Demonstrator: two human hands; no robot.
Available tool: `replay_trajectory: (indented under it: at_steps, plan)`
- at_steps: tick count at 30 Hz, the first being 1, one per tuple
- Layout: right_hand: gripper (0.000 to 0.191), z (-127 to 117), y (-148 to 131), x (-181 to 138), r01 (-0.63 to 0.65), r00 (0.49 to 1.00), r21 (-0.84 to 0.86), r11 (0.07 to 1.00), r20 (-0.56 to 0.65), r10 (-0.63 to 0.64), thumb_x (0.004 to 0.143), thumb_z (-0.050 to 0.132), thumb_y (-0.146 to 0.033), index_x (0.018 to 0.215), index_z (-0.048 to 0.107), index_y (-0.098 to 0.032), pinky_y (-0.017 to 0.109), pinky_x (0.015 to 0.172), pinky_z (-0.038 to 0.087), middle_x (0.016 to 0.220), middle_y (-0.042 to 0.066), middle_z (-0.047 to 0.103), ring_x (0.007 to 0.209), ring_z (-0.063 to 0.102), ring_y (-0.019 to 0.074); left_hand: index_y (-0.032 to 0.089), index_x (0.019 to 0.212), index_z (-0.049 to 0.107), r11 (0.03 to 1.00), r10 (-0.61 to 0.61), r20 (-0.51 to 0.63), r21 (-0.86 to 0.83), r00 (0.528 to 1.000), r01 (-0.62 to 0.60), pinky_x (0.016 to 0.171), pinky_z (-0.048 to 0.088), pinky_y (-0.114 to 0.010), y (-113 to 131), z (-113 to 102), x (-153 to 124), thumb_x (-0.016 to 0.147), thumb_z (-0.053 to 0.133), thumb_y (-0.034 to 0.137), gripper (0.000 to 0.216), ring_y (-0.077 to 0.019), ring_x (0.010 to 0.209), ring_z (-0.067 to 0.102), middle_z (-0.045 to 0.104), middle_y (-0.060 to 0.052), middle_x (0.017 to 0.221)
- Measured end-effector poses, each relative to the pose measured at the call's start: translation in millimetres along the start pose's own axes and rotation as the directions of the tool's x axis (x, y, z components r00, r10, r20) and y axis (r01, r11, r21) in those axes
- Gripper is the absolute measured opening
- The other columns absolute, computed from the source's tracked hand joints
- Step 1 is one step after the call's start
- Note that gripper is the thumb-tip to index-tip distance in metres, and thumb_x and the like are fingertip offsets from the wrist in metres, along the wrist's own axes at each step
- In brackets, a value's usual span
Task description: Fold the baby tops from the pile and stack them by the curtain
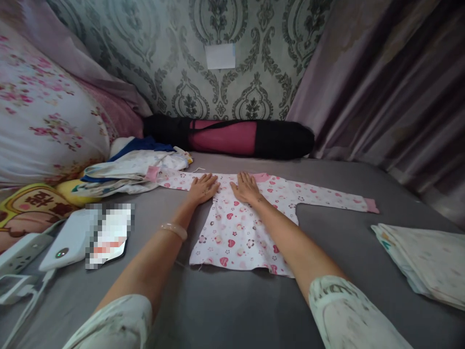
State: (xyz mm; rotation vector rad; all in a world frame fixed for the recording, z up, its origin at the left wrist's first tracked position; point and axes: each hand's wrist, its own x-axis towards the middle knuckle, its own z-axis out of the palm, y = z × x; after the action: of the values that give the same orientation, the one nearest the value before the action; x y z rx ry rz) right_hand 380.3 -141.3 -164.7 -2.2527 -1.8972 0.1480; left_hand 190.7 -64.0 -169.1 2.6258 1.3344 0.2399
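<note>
A small white long-sleeved shirt [236,232] with pink hearts and flowers lies spread flat, both sleeves stretched out sideways. Its cuffs and neckband are pink. My left hand [204,188] rests palm down where the left-side sleeve meets the body, fingers extended. Flat on the upper chest beside the neckband lies my right hand [245,187], fingers also stretched out. Neither hand grips the cloth. The left-side cuff reaches onto a heap of clothes [134,167]. My right forearm covers part of the shirt's right half.
Folded cloth [428,257] lies at the right on the grey sheet [327,252]. At left are a power strip [22,252], a white power bank [70,240] with a cable and a partly blurred phone [111,237]. A black and pink rolled bag [225,137] lies along the wall.
</note>
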Motion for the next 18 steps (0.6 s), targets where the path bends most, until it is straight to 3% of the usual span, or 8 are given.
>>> replay_trajectory:
  at_steps: [4, 9, 12, 15, 18]
  plan:
    - [0.070, 2.2, 0.5, 2.1, 0.009, 0.999, 0.027, 1.000, -0.034, -0.008, 0.097, 0.021, -0.050, 0.149, 0.025, -0.003, 0.043, 0.117, 0.005, 0.157, 0.016, 0.023, 0.145, 0.014, 0.0265, 0.027, 0.146, 0.037, 1.000, -0.004, -0.009, 0.013, 1.000, 0.004, 0.115, 0.015, -0.051, 0.9, -0.6, -0.6, 0.098, 0.021, 0.049, 0.055, -0.0252, 0.144, 0.023, 0.032, -0.006, 0.155]
    - [0.067, -13.9, 7.2, -2.5, 0.026, 0.998, 0.148, 0.989, 0.058, -0.034, 0.098, 0.016, -0.048, 0.151, 0.021, -0.007, 0.038, 0.117, 0.008, 0.159, 0.012, 0.017, 0.146, 0.011, 0.0212, 0.027, 0.147, 0.034, 0.999, 0.009, 0.019, 0.051, 1.000, -0.010, 0.114, 0.014, -0.051, 2.0, -1.5, -2.6, 0.098, 0.021, 0.049, 0.056, -0.0250, 0.145, 0.021, 0.029, -0.006, 0.156]
    - [0.065, -25.0, 26.3, -14.1, -0.004, 1.000, 0.176, 0.984, -0.015, 0.006, 0.098, 0.011, -0.046, 0.152, 0.019, -0.010, 0.034, 0.117, 0.012, 0.160, 0.010, 0.015, 0.147, 0.011, 0.0181, 0.026, 0.148, 0.031, 0.997, 0.018, 0.036, 0.075, 0.999, -0.021, 0.114, 0.013, -0.053, 2.7, -0.5, -2.3, 0.097, 0.020, 0.051, 0.058, -0.0268, 0.145, 0.019, 0.027, -0.008, 0.157]
    - [0.064, -29.9, 55.0, -32.0, -0.115, 0.986, 0.095, 0.989, -0.110, 0.125, 0.098, 0.015, -0.042, 0.151, 0.020, -0.007, 0.040, 0.117, 0.008, 0.159, 0.013, 0.015, 0.147, 0.010, 0.0221, 0.025, 0.149, 0.030, 0.994, 0.026, 0.034, 0.102, 0.999, -0.029, 0.113, 0.012, -0.054, 3.5, 0.8, -1.5, 0.097, 0.021, 0.050, 0.058, -0.0279, 0.145, 0.019, 0.026, -0.009, 0.157]
    - [0.066, -28.2, 81.6, -46.2, -0.192, 0.977, 0.012, 0.981, -0.097, 0.192, 0.097, 0.019, -0.041, 0.150, 0.021, -0.002, 0.044, 0.118, 0.006, 0.159, 0.016, 0.016, 0.146, 0.009, 0.0264, 0.025, 0.149, 0.030, 0.994, 0.021, 0.041, 0.111, 0.999, -0.026, 0.113, 0.012, -0.055, 4.2, 0.7, -1.2, 0.097, 0.021, 0.050, 0.058, -0.0280, 0.145, 0.018, 0.025, -0.009, 0.157]
